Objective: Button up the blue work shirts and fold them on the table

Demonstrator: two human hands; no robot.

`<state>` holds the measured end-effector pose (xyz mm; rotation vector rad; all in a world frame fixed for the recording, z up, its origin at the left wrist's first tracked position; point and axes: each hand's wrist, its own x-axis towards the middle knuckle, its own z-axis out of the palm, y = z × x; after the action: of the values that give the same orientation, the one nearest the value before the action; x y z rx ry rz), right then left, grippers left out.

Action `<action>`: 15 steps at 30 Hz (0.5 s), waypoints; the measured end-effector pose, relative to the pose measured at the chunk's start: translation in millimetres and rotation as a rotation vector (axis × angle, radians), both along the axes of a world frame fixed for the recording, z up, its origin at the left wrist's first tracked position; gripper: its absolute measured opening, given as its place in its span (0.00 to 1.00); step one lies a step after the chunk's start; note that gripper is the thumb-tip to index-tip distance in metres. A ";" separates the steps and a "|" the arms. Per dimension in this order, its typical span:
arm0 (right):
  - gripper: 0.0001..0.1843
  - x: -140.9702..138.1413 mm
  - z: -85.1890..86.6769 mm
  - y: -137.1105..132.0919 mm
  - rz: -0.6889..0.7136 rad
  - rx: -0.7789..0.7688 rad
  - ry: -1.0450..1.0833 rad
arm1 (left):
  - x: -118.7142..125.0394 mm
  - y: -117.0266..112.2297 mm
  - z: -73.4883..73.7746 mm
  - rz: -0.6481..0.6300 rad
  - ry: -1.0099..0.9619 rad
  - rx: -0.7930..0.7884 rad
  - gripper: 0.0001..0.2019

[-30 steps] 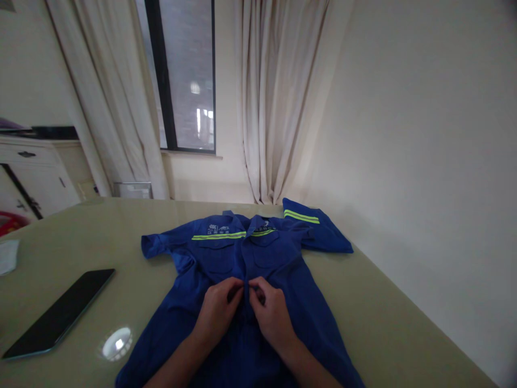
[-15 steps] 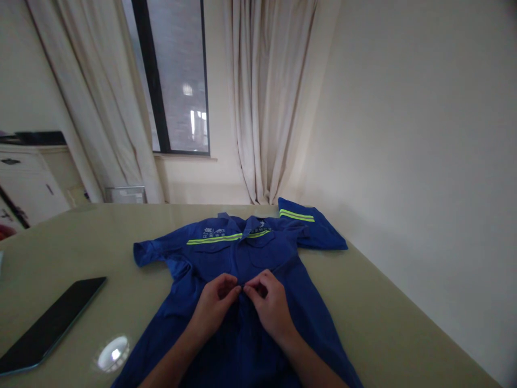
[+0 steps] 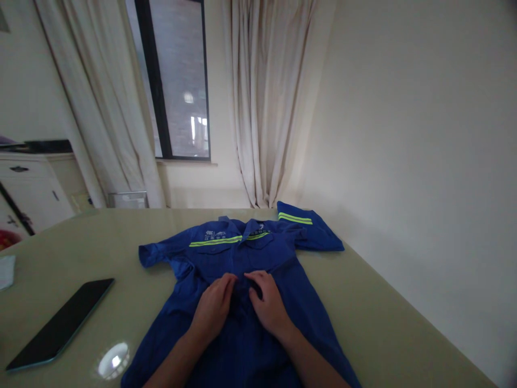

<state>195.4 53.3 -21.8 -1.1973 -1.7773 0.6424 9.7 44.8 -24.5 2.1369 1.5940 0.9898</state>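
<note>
A blue short-sleeved work shirt with yellow-green reflective stripes and white print on the chest lies front up, its collar at the far end. My left hand is at the middle of its front placket, fingers closed together on the cloth; what exactly is between the fingertips is hidden. Just right of the placket, my right hand rests with its thumb parted from the curved fingers, which touch the shirt. A small gap separates the two hands.
The shirt lies on a greenish glossy table. A folded blue garment with a reflective stripe lies beyond the shirt's right sleeve, close to the wall. To the left lies a dark tablet. Curtains hang behind the table.
Half a second ago both hands pinched at the placket with fingertips nearly meeting. Now the right thumb and fingers have parted, and the left fingers lie flatter. The view has shifted slightly.
</note>
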 end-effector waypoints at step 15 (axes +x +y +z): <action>0.30 -20.9 33.0 -12.1 -0.232 -0.109 -0.717 | -25.7 -34.5 -33.4 -0.021 0.593 0.154 0.26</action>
<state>174.4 41.2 11.2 -1.8333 -2.1381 0.1709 -16.0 10.3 -57.9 2.7232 1.7730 0.5006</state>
